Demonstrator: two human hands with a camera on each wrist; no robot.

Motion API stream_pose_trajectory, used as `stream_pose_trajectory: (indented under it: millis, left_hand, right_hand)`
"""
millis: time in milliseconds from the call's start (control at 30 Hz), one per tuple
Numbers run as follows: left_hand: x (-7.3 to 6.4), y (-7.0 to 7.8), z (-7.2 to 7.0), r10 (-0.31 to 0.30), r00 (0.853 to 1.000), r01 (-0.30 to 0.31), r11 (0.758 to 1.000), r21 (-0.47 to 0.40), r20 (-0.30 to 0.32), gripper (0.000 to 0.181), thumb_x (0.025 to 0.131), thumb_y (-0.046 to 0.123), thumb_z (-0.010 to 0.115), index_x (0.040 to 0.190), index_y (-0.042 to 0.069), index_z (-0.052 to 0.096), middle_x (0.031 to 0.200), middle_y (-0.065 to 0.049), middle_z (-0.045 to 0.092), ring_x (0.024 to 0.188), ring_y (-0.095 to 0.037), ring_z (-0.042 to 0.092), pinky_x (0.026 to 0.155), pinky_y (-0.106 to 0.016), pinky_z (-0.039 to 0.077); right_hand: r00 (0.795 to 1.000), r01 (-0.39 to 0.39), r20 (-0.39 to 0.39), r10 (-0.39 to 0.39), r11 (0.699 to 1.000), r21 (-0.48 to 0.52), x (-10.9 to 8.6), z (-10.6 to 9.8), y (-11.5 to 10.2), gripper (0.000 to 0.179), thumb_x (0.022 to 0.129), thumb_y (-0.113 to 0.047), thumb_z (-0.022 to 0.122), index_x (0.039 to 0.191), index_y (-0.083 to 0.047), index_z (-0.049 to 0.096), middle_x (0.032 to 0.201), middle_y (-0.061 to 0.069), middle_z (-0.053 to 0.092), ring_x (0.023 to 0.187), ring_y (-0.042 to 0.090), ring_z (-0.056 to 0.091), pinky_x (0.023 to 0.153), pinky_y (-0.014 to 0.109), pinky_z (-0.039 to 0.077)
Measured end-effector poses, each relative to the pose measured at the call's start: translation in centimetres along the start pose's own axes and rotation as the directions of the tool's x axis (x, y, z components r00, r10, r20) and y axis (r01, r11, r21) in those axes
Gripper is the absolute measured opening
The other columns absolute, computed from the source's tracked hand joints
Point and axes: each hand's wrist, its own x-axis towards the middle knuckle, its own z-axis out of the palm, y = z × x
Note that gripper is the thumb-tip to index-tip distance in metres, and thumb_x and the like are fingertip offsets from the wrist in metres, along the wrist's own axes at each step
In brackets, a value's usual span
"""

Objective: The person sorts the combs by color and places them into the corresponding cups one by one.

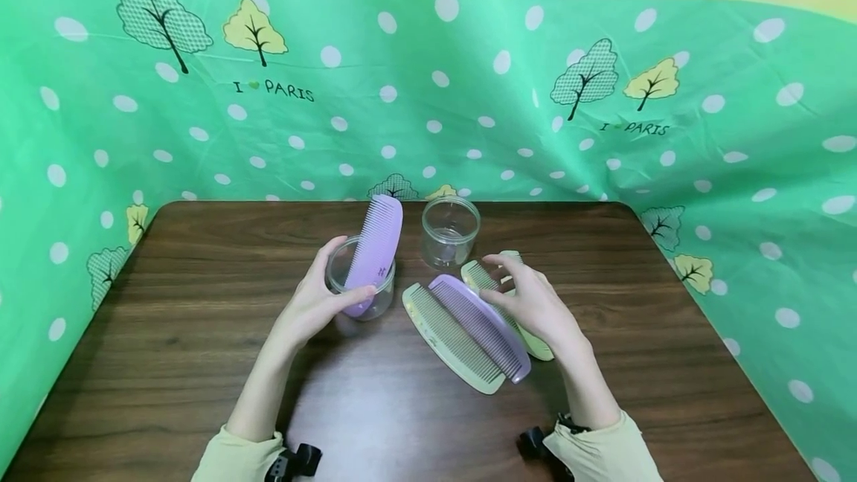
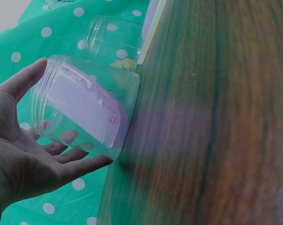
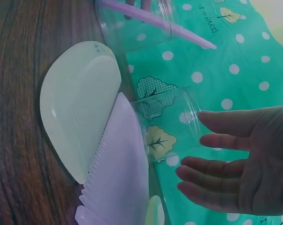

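Note:
My left hand [image 1: 318, 288] holds a clear jar [image 1: 383, 303] round its side, thumb at the front and fingers behind. A purple comb [image 1: 376, 244] leans inside that jar, its upper part sticking out past the rim. My right hand [image 1: 532, 296] hovers over a group of combs with fingers loosely bent and nothing in its grasp, as the right wrist view [image 3: 240, 164] shows. Below it lie a pale green comb [image 1: 445, 337] and a second purple comb [image 1: 485, 329] side by side. More green comb [image 1: 539, 348] shows partly beneath the right hand.
A second clear jar [image 1: 450, 240] stands upright near the back edge of the brown wooden table [image 1: 201, 333], just behind the combs. A green dotted cloth [image 1: 415, 110] hangs behind and at both sides of the table.

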Motion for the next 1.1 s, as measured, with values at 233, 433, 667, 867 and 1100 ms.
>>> stream_pose_trajectory:
  millis: [233,433,667,867,1100]
  left_hand:
    - [0.1,0.0,-0.2,0.009,1.000,-0.009,1.000,-0.005,0.004,0.099,0.082,0.041,0.086,0.160,0.034,0.024,0.164,-0.003,0.038,0.145,-0.030,0.044,0.117,-0.058,0.034]
    - [0.1,-0.1,-0.3,0.006,1.000,-0.006,1.000,0.010,0.006,0.099,0.083,0.042,0.085,0.160,0.034,0.024,0.165,-0.002,0.037,0.147,-0.030,0.040,0.118,-0.059,0.032]
    - [0.2,-0.1,-0.2,0.008,1.000,-0.008,1.000,0.007,0.007,0.100,0.083,0.041,0.085,0.160,0.032,0.023,0.165,-0.003,0.036,0.148,-0.030,0.039,0.119,-0.061,0.031]
    - [0.2,0.0,-0.1,0.006,1.000,-0.006,1.000,0.012,0.009,0.100,0.083,0.041,0.085,0.161,0.032,0.023,0.165,-0.003,0.036,0.148,-0.031,0.039,0.119,-0.061,0.031]
    - [0.2,0.2,-0.1,-0.006,1.000,0.006,1.000,0.005,0.019,0.100,0.083,0.040,0.085,0.161,0.032,0.022,0.165,-0.006,0.035,0.148,-0.033,0.039,0.119,-0.061,0.031]
  right_hand:
    - [0.994,-0.011,0.108,0.019,0.997,-0.072,0.3,0.8,0.0,0.065,0.091,-0.025,0.079,0.149,-0.010,0.052,0.131,0.019,0.067,0.121,0.037,0.064,0.093,0.054,0.055]
    - [0.991,0.011,0.135,0.000,0.996,-0.085,0.5,0.8,0.4,0.072,0.087,-0.024,0.083,0.150,-0.013,0.050,0.130,0.020,0.068,0.121,0.036,0.064,0.092,0.053,0.056]
    - [0.980,0.068,0.191,-0.063,0.997,-0.020,1.0,0.4,1.7,0.084,0.084,-0.021,0.086,0.156,-0.016,0.043,0.130,0.022,0.065,0.113,0.036,0.065,0.082,0.044,0.057]
    - [0.968,0.078,0.235,-0.086,0.996,0.045,1.0,0.0,2.5,0.090,0.082,-0.019,0.088,0.157,-0.018,0.039,0.131,0.023,0.063,0.106,0.034,0.067,0.080,0.040,0.058]
    - [0.958,0.107,0.261,-0.115,0.993,0.045,0.8,-0.1,2.6,0.094,0.078,-0.016,0.091,0.157,-0.015,0.040,0.130,0.023,0.062,0.102,0.031,0.069,0.078,0.039,0.059]
